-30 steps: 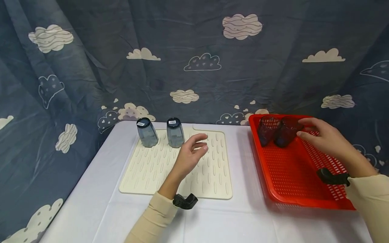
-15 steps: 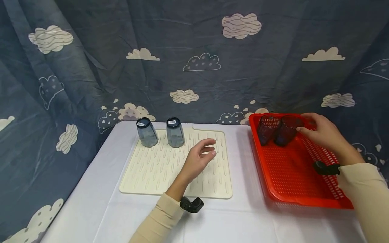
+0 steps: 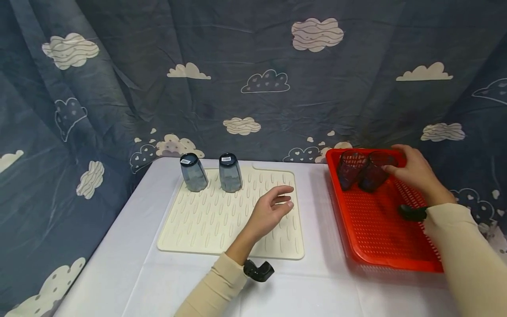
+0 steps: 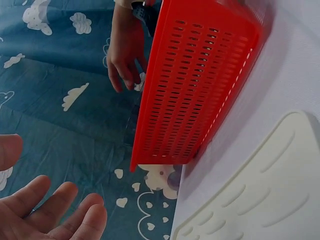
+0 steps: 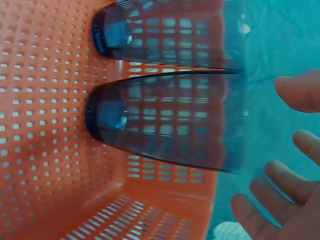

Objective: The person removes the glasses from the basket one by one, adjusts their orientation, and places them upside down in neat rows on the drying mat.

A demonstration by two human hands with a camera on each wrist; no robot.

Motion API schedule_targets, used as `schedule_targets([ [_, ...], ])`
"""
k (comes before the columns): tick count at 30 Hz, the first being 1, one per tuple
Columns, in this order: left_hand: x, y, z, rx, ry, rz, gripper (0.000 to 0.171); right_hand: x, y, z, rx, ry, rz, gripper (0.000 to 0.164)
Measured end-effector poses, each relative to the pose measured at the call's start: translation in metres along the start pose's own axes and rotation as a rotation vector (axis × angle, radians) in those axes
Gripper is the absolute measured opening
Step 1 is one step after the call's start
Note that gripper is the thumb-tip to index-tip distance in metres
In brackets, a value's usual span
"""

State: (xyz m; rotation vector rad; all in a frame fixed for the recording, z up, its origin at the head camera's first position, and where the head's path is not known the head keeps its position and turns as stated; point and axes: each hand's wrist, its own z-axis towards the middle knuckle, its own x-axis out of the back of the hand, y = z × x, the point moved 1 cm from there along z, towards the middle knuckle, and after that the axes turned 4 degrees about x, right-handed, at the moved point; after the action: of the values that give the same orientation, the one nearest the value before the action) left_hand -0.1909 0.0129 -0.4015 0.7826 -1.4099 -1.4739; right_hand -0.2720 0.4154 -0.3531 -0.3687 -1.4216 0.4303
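Observation:
Two smoky blue drinking glasses stand upright in the red basket (image 3: 380,237), side by side at its back left. My right hand (image 3: 416,174) is at the rim of the right-hand glass (image 3: 371,176). In the right wrist view, its thumb and fingers are spread just beyond that glass's mouth, apart from it. The other glass (image 3: 348,169) leans close beside. My left hand (image 3: 269,215) hovers over the right part of the cream drying mat (image 3: 222,224), fingers loosely bent and holding nothing. On the mat's back left, two more glasses, a left one (image 3: 194,176) and a right one (image 3: 230,178), stand upside down.
A white-clothed table (image 3: 119,264) carries the mat and the basket, with a strip of cloth between them. The basket has perforated walls and a raised rim. Behind the table hangs a dark blue curtain (image 3: 222,39) with cloud prints.
My left hand has drifted right and slightly nearer over the mat. My right hand and forearm have shifted left, around the far side of the right-hand basket glass. The glasses stay in place.

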Motion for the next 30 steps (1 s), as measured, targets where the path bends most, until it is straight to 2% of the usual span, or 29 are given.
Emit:
schedule_targets([
  [6,-0.003,-0.003,-0.001,-0.001,-0.002,0.017,0.041,-0.011,0.011,0.009,0.012,0.014,0.039,0.085],
  [15,-0.006,-0.01,-0.003,0.01,-0.019,0.018,0.043,-0.023,0.013,0.019,0.051,-0.019,0.011,0.094],
  [21,-0.005,-0.016,-0.003,0.026,-0.017,0.021,0.044,-0.027,0.013,0.021,0.022,-0.076,-0.009,0.096],
  [26,-0.004,-0.019,-0.004,0.034,-0.014,0.033,0.043,-0.028,0.017,0.02,-0.001,-0.068,-0.019,0.094],
  [30,-0.003,-0.019,-0.003,0.035,-0.017,0.035,0.042,-0.027,0.019,0.015,-0.034,-0.061,-0.04,0.099],
])
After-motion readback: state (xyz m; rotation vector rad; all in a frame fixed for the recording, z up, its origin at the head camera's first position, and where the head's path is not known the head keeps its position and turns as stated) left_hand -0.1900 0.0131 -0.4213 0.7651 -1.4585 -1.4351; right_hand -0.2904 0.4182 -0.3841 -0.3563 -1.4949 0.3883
